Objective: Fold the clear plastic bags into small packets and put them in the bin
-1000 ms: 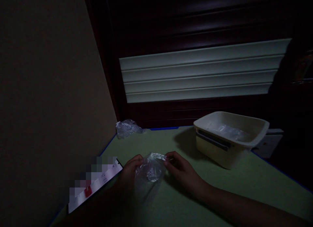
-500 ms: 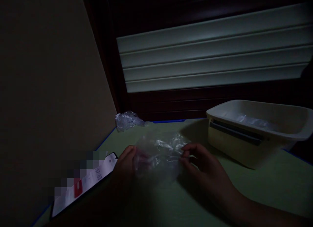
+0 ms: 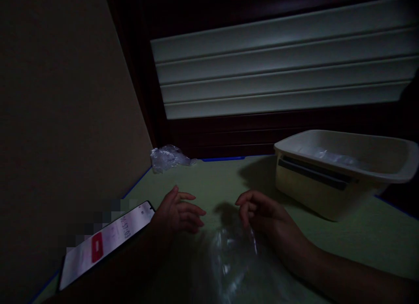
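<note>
My right hand (image 3: 266,216) pinches the edge of a clear plastic bag (image 3: 229,264), which hangs down toward the near side of the green table and is blurred by motion. Fingers spread and palm turned inward, my left hand (image 3: 180,212) holds nothing. It is apart from the bag, just right of a phone (image 3: 113,240) with a lit screen. Dim light hides the bag's lower part.
A cream plastic bin (image 3: 307,186) with a dark handle stands at the right, clear plastic inside it. Another crumpled clear bag (image 3: 168,158) lies at the table's back left corner. Behind the green tabletop (image 3: 212,181) is a dark-framed slatted panel (image 3: 278,63).
My left hand has let go of the plastic bag and opened. The bag has swung down and toward me, held by my right hand alone.
</note>
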Demonstrator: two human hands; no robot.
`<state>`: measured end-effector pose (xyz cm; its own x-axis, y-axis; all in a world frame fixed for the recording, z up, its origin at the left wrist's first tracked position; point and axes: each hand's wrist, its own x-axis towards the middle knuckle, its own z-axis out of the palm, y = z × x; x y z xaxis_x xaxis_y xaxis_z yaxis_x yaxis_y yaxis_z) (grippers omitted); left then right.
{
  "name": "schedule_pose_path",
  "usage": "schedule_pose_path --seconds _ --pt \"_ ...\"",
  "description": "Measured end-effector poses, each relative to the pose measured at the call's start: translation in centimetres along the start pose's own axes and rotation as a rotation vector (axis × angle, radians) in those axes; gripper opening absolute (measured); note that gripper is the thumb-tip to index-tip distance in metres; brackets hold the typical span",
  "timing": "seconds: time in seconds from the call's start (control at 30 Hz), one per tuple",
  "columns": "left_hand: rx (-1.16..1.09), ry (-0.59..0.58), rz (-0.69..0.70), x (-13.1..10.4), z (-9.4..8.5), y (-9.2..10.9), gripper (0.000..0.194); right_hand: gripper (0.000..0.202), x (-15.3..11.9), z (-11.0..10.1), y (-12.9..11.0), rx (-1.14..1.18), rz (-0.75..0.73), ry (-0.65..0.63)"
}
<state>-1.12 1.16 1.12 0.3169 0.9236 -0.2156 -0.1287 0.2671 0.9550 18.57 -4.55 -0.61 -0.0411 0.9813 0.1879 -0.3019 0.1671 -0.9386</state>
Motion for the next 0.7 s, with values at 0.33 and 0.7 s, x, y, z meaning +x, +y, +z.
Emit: schedule_pose_path --seconds 0.33,0.7 --pt "0.528 -0.200 0.334 -1.4 0.1 -2.5 0.048 0.026 -0.2 0.2 0.2 0.071 0.072 -0.277" --pt "0.670 -0.166 0.337 -1.9 0.9 -2.2 0.017 0.017 -1.0 0.5 0.4 -0.077 0.014 -0.332"
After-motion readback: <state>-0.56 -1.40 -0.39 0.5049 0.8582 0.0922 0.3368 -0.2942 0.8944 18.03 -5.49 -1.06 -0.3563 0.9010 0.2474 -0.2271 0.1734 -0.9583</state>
